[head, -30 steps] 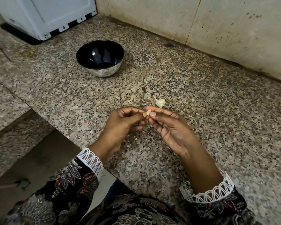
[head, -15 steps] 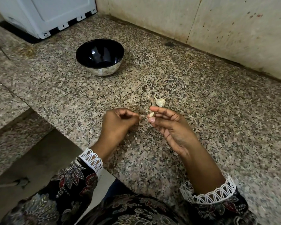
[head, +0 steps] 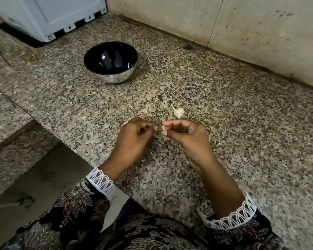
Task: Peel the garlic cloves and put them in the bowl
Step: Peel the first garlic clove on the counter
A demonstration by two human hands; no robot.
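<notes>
Two hands meet low over the surface [head: 224, 141], fingertips almost touching. The right hand [head: 186, 138] pinches a small clove [head: 163, 128] between thumb and forefinger, its grip clamped on it; the clove is too small to tell its long axis. The left hand [head: 134, 139] has its thumb and forefinger pressed together just beside the clove, on its left; whether it grips a shred of skin I cannot tell. So the peeling pull would run leftward, away from the right hand.

A second clove [head: 178, 111] lies on the surface just beyond the right hand, tail pointing away and to the left.

The bowl [head: 110, 76] stands well apart, beyond and to the left, nearer the left hand. Bare surface lies between hands and bowl, so the path there looks open. Left of the left wrist the surface drops off at an edge.
</notes>
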